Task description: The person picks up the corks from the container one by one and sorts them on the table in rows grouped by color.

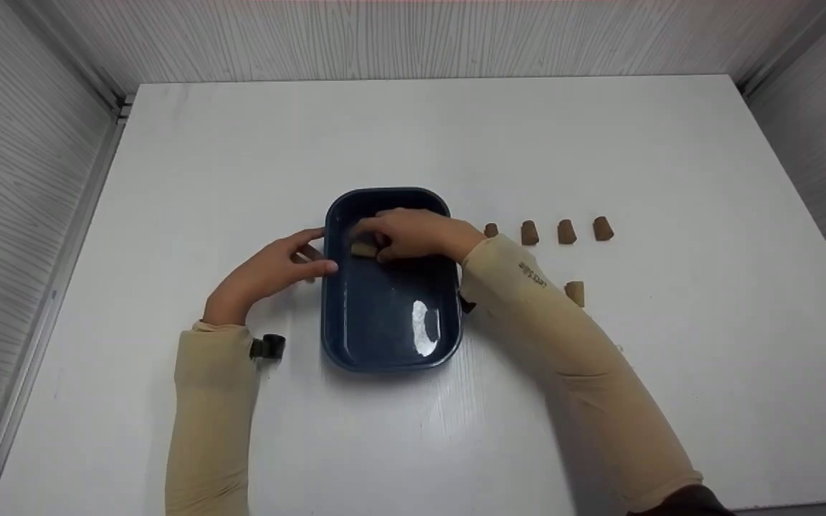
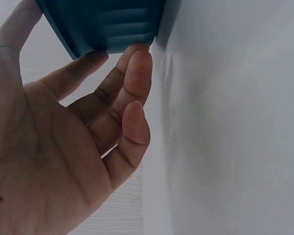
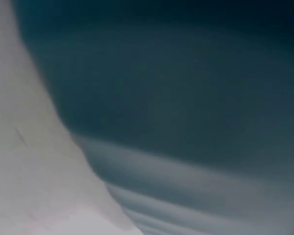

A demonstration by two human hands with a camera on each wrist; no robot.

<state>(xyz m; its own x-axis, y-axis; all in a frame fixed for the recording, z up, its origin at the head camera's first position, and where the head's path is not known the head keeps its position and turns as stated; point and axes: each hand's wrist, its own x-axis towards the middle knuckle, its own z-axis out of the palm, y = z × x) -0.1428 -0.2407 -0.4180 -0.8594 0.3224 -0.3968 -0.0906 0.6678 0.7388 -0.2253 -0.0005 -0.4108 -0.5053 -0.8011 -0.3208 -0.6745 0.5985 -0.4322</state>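
Note:
A dark blue rectangular tray point(image 1: 377, 315) stands on the white table. My left hand point(image 1: 269, 272) is at its left side, thumb over the rim and index finger against the outer wall. In the left wrist view, the other fingers of the left hand point(image 2: 73, 127) bend loosely beside the tray point(image 2: 108, 24). My right hand point(image 1: 413, 233) reaches inside the tray. A light brown tapered cork point(image 1: 363, 249) is between its thumb and index finger; the index fingertip is blurred. The right wrist view shows mostly blurred tray wall point(image 3: 161, 88) and no fingers.
Several brown corks stand in a row right of the tray, among them one cork point(image 1: 566, 231) and the rightmost cork point(image 1: 603, 228). Another lighter cork point(image 1: 575, 293) is nearer, partly behind the right sleeve point(image 1: 563, 330). Panel walls point(image 1: 420, 43) border the table.

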